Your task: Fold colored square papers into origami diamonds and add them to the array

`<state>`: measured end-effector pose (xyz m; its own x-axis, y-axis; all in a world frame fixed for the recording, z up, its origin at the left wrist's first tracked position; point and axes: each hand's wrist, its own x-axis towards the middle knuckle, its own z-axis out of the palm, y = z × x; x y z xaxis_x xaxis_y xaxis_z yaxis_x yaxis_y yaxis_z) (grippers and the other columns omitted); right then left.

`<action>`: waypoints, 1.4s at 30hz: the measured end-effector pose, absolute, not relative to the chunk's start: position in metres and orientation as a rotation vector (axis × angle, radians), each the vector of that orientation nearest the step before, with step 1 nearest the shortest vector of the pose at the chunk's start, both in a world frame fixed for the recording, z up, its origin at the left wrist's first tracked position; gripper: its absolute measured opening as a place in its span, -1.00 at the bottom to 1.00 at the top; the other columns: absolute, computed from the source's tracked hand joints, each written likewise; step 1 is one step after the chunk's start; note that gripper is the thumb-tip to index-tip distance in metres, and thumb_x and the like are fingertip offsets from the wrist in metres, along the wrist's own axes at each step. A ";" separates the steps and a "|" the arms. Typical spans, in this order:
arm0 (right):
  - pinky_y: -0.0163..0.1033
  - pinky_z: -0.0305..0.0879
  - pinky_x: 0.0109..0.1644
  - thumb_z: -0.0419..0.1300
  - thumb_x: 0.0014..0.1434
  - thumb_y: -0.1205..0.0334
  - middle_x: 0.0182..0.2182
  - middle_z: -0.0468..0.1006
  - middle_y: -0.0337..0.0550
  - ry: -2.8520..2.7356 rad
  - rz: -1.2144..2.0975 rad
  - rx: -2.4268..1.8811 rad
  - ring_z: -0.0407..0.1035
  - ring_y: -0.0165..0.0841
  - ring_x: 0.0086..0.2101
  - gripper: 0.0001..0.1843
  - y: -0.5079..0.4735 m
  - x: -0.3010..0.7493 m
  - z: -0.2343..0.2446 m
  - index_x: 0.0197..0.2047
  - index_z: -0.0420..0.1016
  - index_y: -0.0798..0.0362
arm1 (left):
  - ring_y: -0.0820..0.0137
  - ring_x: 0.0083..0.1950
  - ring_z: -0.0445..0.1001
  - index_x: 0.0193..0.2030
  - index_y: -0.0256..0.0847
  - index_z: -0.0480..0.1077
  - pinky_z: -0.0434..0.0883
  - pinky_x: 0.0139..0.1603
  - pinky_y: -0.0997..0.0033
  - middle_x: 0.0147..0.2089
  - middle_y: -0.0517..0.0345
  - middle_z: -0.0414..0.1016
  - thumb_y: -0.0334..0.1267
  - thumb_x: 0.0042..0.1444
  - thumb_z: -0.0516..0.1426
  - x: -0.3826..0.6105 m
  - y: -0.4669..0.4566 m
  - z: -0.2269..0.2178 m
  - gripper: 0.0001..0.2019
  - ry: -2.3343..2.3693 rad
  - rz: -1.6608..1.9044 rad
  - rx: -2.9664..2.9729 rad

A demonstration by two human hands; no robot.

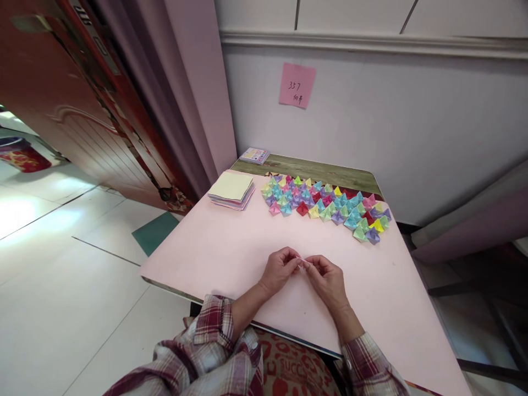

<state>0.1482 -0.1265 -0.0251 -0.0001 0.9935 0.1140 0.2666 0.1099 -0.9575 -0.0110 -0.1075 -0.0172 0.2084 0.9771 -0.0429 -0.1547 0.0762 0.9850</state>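
Near the front middle of the table, my left hand [279, 269] and my right hand [329, 279] meet with their fingertips together. Both pinch a small folded piece of pink paper [303, 260], mostly hidden by the fingers. Beyond them, a wide cluster of small folded paper boats [315, 201] in many colours stands in rows. To the left of the boats lies a stack of square coloured paper [232, 187], with a pale yellow sheet on top.
A pink sheet covers the table [206, 247]. At its back left corner sits a small packet [254, 155]. A pink note [297, 85] with handwriting is stuck on the wall. A green sheet [154, 232] lies on the floor at left, near a red door [74, 104].
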 end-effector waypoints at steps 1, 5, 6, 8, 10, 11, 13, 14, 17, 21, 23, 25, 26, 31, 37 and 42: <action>-0.33 0.33 -0.45 0.26 0.14 0.00 -0.47 0.60 -0.16 -1.461 0.961 -1.330 0.40 -0.38 -0.52 -0.72 -0.127 0.148 -0.025 -0.31 0.56 0.07 | 0.51 -0.48 0.32 -0.38 -0.27 0.40 0.29 -0.42 0.50 -0.48 0.21 0.42 -0.18 0.05 0.23 -0.012 -0.108 -0.016 -0.82 0.964 1.070 1.154; -0.35 0.29 -0.48 0.25 0.15 0.02 -0.52 0.56 -0.20 -1.516 0.937 -1.332 0.35 -0.40 -0.55 -0.74 -0.128 0.150 -0.026 -0.36 0.56 0.05 | 0.49 -0.43 0.34 -0.39 -0.25 0.38 0.28 -0.39 0.51 -0.45 0.21 0.43 -0.19 0.06 0.20 -0.014 -0.109 -0.011 -0.84 0.961 1.035 1.242; -0.35 0.28 -0.49 0.24 0.15 0.02 -0.53 0.56 -0.21 -1.521 0.934 -1.329 0.34 -0.41 -0.55 -0.74 -0.128 0.150 -0.027 -0.36 0.55 0.05 | 0.49 -0.43 0.34 -0.39 -0.24 0.39 0.28 -0.39 0.50 -0.45 0.21 0.43 -0.19 0.06 0.21 -0.014 -0.109 -0.011 -0.84 0.969 1.040 1.251; -0.35 0.28 -0.50 0.24 0.16 0.01 -0.52 0.55 -0.20 -1.513 0.942 -1.323 0.33 -0.41 -0.56 -0.73 -0.127 0.150 -0.027 -0.36 0.54 0.06 | 0.49 -0.44 0.34 -0.40 -0.25 0.39 0.28 -0.39 0.50 -0.46 0.21 0.43 -0.18 0.05 0.21 -0.014 -0.109 -0.011 -0.82 0.981 1.054 1.238; -0.33 0.33 -0.47 0.23 0.17 0.00 -0.49 0.56 -0.17 -1.485 0.974 -1.308 0.36 -0.40 -0.53 -0.72 -0.127 0.149 -0.028 -0.31 0.54 0.07 | 0.51 -0.47 0.33 -0.41 -0.26 0.39 0.28 -0.41 0.50 -0.47 0.21 0.42 -0.16 0.04 0.23 -0.014 -0.108 -0.013 -0.80 0.977 1.070 1.199; -0.32 0.37 -0.44 0.24 0.17 0.00 -0.45 0.57 -0.16 -1.471 0.988 -1.293 0.39 -0.39 -0.51 -0.71 -0.126 0.149 -0.028 -0.25 0.54 0.07 | 0.51 -0.48 0.32 -0.40 -0.26 0.39 0.28 -0.42 0.50 -0.48 0.22 0.42 -0.15 0.04 0.23 -0.013 -0.107 -0.014 -0.79 0.972 1.080 1.172; -0.27 0.44 -0.34 0.29 0.13 0.03 -0.34 0.58 -0.12 -1.457 0.986 -1.250 0.44 -0.36 -0.43 -0.64 -0.126 0.148 -0.028 -0.08 0.51 0.05 | 0.52 -0.51 0.33 -0.34 -0.26 0.39 0.30 -0.43 0.50 -0.50 0.25 0.40 -0.13 0.04 0.24 -0.013 -0.106 -0.017 -0.77 0.953 1.113 1.105; -0.24 0.47 -0.29 0.33 0.10 0.05 -0.26 0.56 -0.10 -1.462 0.968 -1.224 0.46 -0.34 -0.37 -0.58 -0.126 0.148 -0.028 -0.01 0.49 0.03 | 0.52 -0.52 0.33 -0.28 -0.25 0.38 0.31 -0.44 0.49 -0.50 0.27 0.39 -0.12 0.04 0.24 -0.013 -0.105 -0.018 -0.76 0.944 1.134 1.071; -0.19 0.49 -0.19 0.35 0.08 0.10 -0.12 0.50 -0.04 -1.504 0.888 -1.157 0.46 -0.31 -0.27 -0.60 -0.125 0.147 -0.028 0.00 0.51 -0.01 | 0.50 -0.53 0.34 -0.20 -0.24 0.37 0.33 -0.46 0.49 -0.51 0.29 0.39 -0.08 0.05 0.24 -0.014 -0.103 -0.021 -0.70 0.928 1.168 1.016; -0.18 0.49 -0.21 0.31 0.12 0.10 -0.18 0.53 -0.05 -1.492 0.872 -1.175 0.46 -0.32 -0.32 -0.63 -0.126 0.148 -0.031 0.00 0.52 -0.01 | 0.50 -0.52 0.36 -0.23 -0.25 0.39 0.34 -0.45 0.49 -0.51 0.25 0.40 0.04 0.11 0.17 -0.015 -0.104 -0.019 -0.66 0.953 1.144 1.024; -0.17 0.49 -0.22 0.32 0.11 0.08 -0.19 0.54 -0.05 -1.449 0.910 -1.196 0.48 -0.32 -0.32 -0.54 -0.126 0.148 -0.032 0.07 0.46 0.00 | 0.48 -0.50 0.39 -0.20 -0.24 0.39 0.35 -0.45 0.48 -0.47 0.22 0.42 0.10 0.16 0.10 -0.014 -0.106 -0.018 -0.61 0.957 1.143 0.998; -0.17 0.50 -0.21 0.32 0.10 0.07 -0.16 0.54 -0.04 -1.413 0.931 -1.214 0.49 -0.32 -0.33 -0.49 -0.126 0.148 -0.032 0.11 0.42 0.01 | 0.47 -0.47 0.42 -0.16 -0.23 0.37 0.35 -0.45 0.48 -0.42 0.20 0.43 0.13 0.18 0.05 -0.014 -0.106 -0.018 -0.58 0.982 1.169 0.985; -0.16 0.50 -0.22 0.32 0.10 0.06 -0.16 0.54 -0.03 -1.402 0.932 -1.223 0.49 -0.32 -0.33 -0.49 -0.126 0.149 -0.033 0.11 0.42 0.01 | 0.47 -0.47 0.41 -0.14 -0.22 0.37 0.35 -0.45 0.48 -0.41 0.20 0.42 0.12 0.18 0.05 -0.014 -0.106 -0.019 -0.59 1.019 1.196 0.994; -0.22 0.45 -0.30 0.22 0.18 0.04 -0.22 0.56 -0.05 -1.340 0.874 -1.296 0.48 -0.34 -0.39 -0.59 -0.126 0.150 -0.035 0.05 0.46 0.04 | 0.45 -0.36 0.40 -0.14 -0.19 0.41 0.37 -0.30 0.47 -0.32 0.17 0.43 -0.11 0.16 0.13 -0.018 -0.104 -0.022 -0.77 1.273 1.401 1.176; -0.27 0.36 -0.35 0.16 0.22 0.13 -0.38 0.51 -0.17 -1.365 0.729 -1.346 0.39 -0.37 -0.44 -0.77 -0.127 0.152 -0.032 -0.14 0.53 0.04 | 0.38 -0.28 0.39 -0.30 -0.18 0.46 0.33 -0.23 0.42 -0.31 0.12 0.42 -0.28 0.15 0.12 -0.021 -0.108 -0.011 -0.91 1.296 1.418 1.564; -0.30 0.29 -0.45 0.17 0.17 0.24 -0.19 0.49 -0.11 -1.607 0.732 -1.236 0.31 -0.45 -0.50 -0.83 -0.127 0.149 -0.026 -0.17 0.55 0.00 | 0.34 -0.28 0.37 -0.38 -0.17 0.41 0.32 -0.21 0.36 -0.34 0.09 0.42 -0.29 0.14 0.15 -0.022 -0.117 -0.004 -0.92 1.185 1.309 1.831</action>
<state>0.1488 -0.1275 -0.0261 -0.0417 0.9466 0.3196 0.3798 0.3109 -0.8713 -0.0216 -0.1171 -0.0039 0.1199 0.9023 0.4140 0.3230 -0.4298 0.8432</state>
